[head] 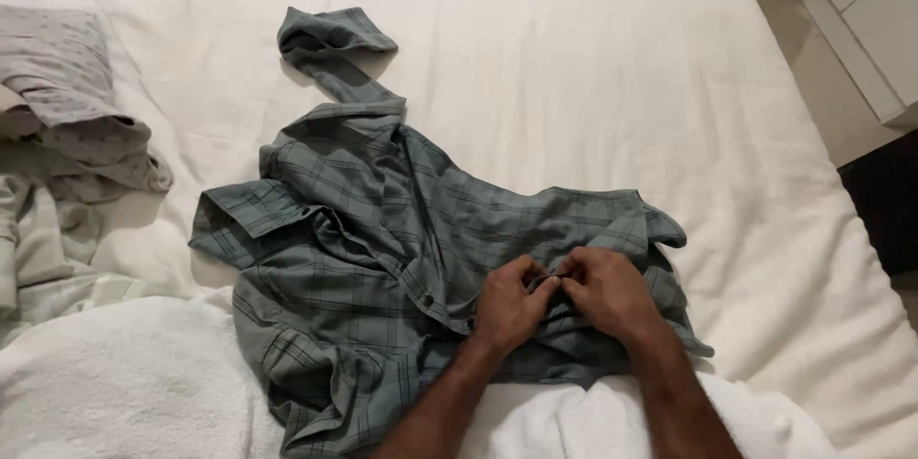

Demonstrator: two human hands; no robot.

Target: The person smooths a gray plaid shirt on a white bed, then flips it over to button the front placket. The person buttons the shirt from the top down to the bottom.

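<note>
Here, plaid shirt [382, 258] lies crumpled near bed's [593, 67] near edge, sleeve toward far-left corner; left hand [512, 306], right hand [607, 292] both pinch its placket.

I count one grey-green checked shirt [382, 258] under my two hands, left hand [509, 306] and right hand [607, 292]. One bed [593, 67] carries it. One white towel [124, 382] lies near me, and one heap of pale crumpled clothes [57, 143] sits at the left edge.

Home bedroom: white-sheeted bed [593, 57]
</note>
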